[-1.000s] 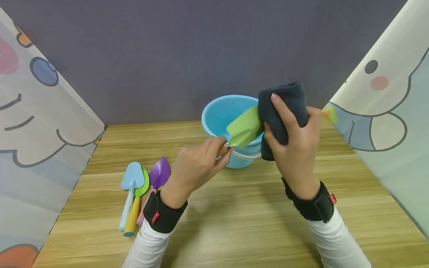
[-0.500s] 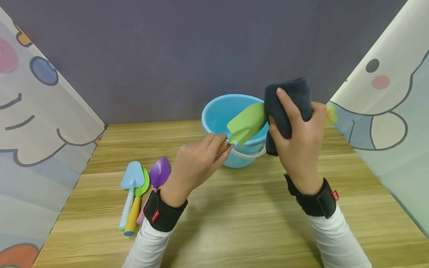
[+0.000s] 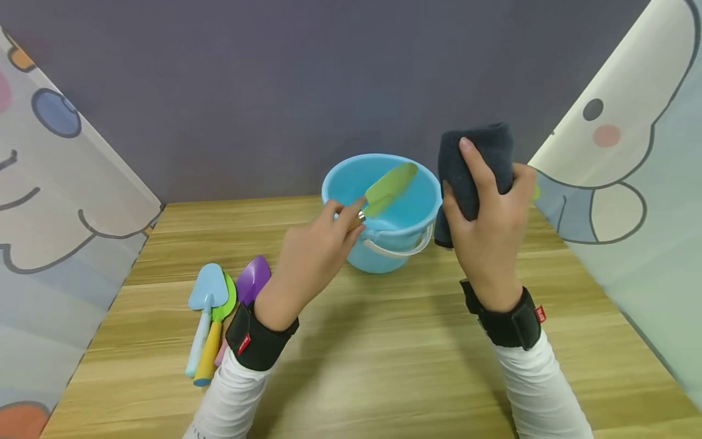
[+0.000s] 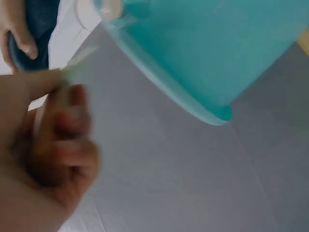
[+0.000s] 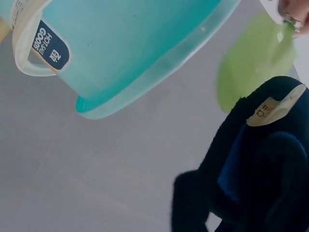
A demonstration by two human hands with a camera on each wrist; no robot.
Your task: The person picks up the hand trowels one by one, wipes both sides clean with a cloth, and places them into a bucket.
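Green trowel over the blue bucket; dark cloth beside it.
The left hand point(image 3: 312, 256) is gripping the green trowel point(image 3: 390, 188) by its handle, blade sitting over the blue bucket point(image 3: 384, 244) opening. The right hand point(image 3: 488, 225) is clutching a folded dark cloth point(image 3: 482, 155) just right of the bucket. Three more trowels point(image 3: 219, 305) are lying on the tabletop point(image 3: 384, 366), left of the bucket.

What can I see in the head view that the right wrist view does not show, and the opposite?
Only the head view shows the left hand holding the green shovel by its handle, three more shovels lying on the wooden table, and the right hand gripping the dark cloth.

Only the right wrist view shows a dark label on the blue bucket and a tag on the cloth.

Both show the bucket, the green blade and the cloth.
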